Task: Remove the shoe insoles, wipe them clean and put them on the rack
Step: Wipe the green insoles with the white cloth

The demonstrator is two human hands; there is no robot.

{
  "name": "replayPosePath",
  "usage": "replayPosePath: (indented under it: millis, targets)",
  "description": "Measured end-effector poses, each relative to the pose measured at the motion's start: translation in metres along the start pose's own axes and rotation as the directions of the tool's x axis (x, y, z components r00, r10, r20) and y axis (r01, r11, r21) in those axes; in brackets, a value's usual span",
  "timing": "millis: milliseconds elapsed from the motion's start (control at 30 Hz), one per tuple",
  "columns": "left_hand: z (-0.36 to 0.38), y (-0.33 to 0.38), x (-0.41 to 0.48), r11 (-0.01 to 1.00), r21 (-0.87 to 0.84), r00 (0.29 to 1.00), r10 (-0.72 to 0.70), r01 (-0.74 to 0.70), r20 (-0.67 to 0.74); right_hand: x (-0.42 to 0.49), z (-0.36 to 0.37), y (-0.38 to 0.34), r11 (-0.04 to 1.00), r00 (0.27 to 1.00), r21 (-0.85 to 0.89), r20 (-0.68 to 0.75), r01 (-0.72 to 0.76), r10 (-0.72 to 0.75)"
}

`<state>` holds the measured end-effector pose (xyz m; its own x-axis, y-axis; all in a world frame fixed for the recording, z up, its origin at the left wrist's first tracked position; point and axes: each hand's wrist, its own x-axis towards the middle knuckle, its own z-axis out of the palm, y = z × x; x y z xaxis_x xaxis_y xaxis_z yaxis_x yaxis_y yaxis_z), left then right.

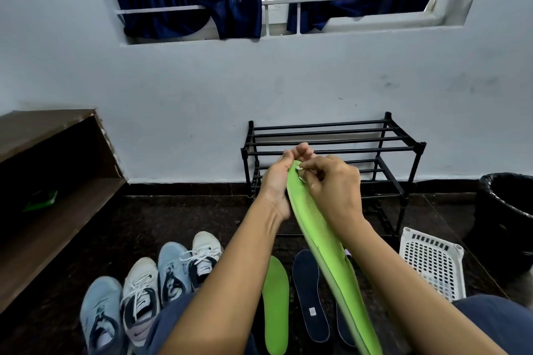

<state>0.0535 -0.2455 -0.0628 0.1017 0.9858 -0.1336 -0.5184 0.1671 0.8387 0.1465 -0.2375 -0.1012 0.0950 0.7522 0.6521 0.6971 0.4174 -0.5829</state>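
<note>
A long green insole (323, 242) is held up in front of me, toe end away from me. My left hand (278, 179) grips its far end from the left side. My right hand (331, 184) pinches a small white wipe (301, 174) against the insole's top near the toe. On the dark floor below lie a second green insole (275, 305) and a dark navy insole (310, 297); another dark one is partly hidden behind the held insole. The black two-tier rack (334, 150) stands bare against the wall behind my hands.
Several sneakers (150, 291) sit in a row at lower left. A white perforated basket (432, 262) lies at right, beside a black lined bin (504, 210). A brown wooden shelf (52, 181) runs along the left. My knees fill the bottom edge.
</note>
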Motion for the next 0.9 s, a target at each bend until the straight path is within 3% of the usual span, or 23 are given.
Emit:
replayPosePath:
  millis: [167,300,700,800,900]
  targets:
    - [-0.026,0.000,0.029,0.972,-0.232,0.998,0.026,-0.039,-0.057,-0.009,-0.008,0.002,0.962,0.949,0.121,0.233,-0.246,0.214]
    - [-0.030,-0.007,0.034,0.974,-0.222,0.999,0.038,-0.041,-0.017,-0.014,-0.005,0.001,0.952,0.961,0.169,0.154,-0.255,0.230]
    - [-0.035,-0.008,0.019,0.988,-0.143,0.993,-0.039,0.055,0.114,-0.018,0.018,-0.013,0.990,0.982,0.137,-0.178,-0.042,0.067]
    - [-0.040,-0.007,0.020,0.981,-0.178,0.992,-0.057,0.077,0.115,-0.015,0.023,-0.025,0.978,0.989,0.202,-0.124,-0.051,0.077]
    - [-0.049,-0.001,0.020,0.963,-0.255,0.992,-0.062,0.088,0.109,-0.013,0.024,-0.035,0.942,0.990,0.305,0.043,-0.138,0.131]
